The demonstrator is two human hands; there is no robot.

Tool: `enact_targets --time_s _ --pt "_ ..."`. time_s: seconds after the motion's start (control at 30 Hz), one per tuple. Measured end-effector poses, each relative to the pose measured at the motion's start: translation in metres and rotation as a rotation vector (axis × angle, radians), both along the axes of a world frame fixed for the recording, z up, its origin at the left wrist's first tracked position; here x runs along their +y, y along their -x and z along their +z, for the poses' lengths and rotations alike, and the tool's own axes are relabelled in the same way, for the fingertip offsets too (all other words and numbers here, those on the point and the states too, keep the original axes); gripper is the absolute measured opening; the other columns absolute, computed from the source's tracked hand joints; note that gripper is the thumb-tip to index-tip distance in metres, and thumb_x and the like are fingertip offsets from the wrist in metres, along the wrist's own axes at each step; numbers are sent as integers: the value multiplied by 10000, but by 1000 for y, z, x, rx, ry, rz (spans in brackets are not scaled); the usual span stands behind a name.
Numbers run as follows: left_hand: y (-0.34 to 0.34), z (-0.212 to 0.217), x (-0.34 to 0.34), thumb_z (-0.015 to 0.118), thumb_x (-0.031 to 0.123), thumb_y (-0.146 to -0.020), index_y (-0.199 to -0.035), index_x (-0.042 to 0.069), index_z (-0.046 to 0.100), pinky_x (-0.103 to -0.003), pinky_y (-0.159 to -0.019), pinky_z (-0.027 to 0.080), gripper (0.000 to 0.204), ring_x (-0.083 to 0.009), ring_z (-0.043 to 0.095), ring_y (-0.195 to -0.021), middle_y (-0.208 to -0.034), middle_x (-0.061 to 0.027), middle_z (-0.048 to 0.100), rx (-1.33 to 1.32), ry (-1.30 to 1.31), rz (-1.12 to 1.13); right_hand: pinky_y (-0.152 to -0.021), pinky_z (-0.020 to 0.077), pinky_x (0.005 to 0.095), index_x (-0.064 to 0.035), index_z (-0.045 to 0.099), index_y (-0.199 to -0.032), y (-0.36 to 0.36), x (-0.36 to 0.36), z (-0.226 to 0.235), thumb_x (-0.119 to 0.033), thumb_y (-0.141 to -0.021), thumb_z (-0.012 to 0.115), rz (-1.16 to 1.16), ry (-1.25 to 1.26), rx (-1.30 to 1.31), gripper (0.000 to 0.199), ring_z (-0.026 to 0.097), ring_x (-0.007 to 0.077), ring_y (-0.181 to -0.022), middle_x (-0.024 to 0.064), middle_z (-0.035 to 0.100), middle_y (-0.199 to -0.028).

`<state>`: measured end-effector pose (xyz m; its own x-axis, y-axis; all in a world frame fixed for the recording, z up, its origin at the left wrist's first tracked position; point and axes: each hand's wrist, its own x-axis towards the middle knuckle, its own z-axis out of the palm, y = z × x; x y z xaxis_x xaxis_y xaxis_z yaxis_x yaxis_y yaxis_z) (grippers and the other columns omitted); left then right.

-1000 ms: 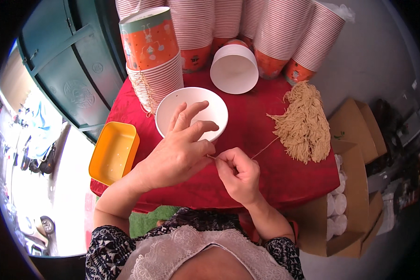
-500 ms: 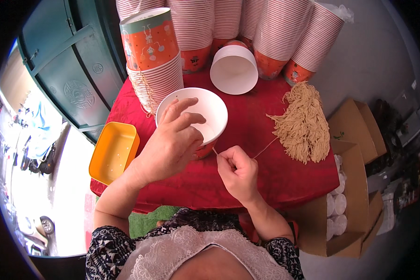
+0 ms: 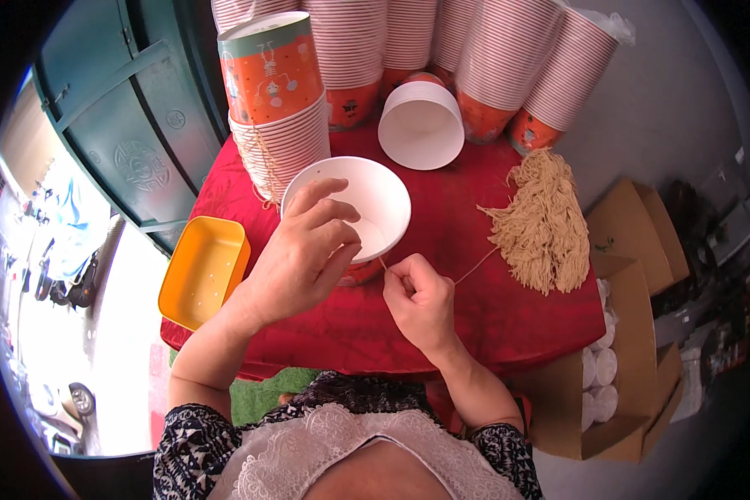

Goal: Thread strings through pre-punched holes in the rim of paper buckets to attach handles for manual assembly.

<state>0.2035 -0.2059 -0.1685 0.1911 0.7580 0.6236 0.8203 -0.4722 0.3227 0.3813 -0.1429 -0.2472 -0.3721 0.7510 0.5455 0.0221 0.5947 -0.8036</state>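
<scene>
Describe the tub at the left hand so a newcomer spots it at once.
On the red-covered table, find the front stack of tubs at the left. Beside it, closer in, is a white-lined tub, partly hidden by the left hand. Unlike the loose tub farther back, it shows orange below its rim.

Can't see the yarn (image 3: 477,265) inside the right hand (image 3: 421,300), nor part of the white cup (image 3: 389,204) behind the left hand (image 3: 304,254). Cut off by the top edge: stacks of cups (image 3: 508,50). Too small to tell: specks (image 3: 194,296) in the yellow tray (image 3: 187,258).
</scene>
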Motion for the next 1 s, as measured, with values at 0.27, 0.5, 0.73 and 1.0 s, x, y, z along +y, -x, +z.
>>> enact_targets --time_s 0.27,0.5,0.73,1.0 --pt "1 0 -1 663 -9 -779 -830 7 619 -494 -979 433 69 -392 489 -1215 -1023 -130 611 -1 -8 -1 -431 350 241 1 533 -744 1 1 1 61 -822 622 -12 2 -25 133 461 23 -480 19 510 -527" --pt "0 -2 1 663 -12 -779 -830 9 613 -489 -978 433 74 -386 491 -1214 -1024 -127 609 -24 0 -6 -432 356 247 2 535 -741 3 3 3 60 -822 620 -7 -8 -33 131 470 34 -470 32 512 -521" --pt "7 5 13 644 0 -794 -964 9 631 -464 -1008 420 170 -377 489 -1207 -1073 -141 611 56 135 -73 -441 366 250 10 543 -755 9 6 4 51 -831 622 -7 -16 -16 117 478 32 -490 31 523 -533" --pt "26 -3 53 604 58 -829 -1158 26 653 -424 -1029 389 334 -346 525 -1135 -1070 -169 641 249 439 -301 -461 410 283 1 545 -777 13 6 3 36 -840 629 -11 1 -34 110 534 104 -503 69 553 -569"
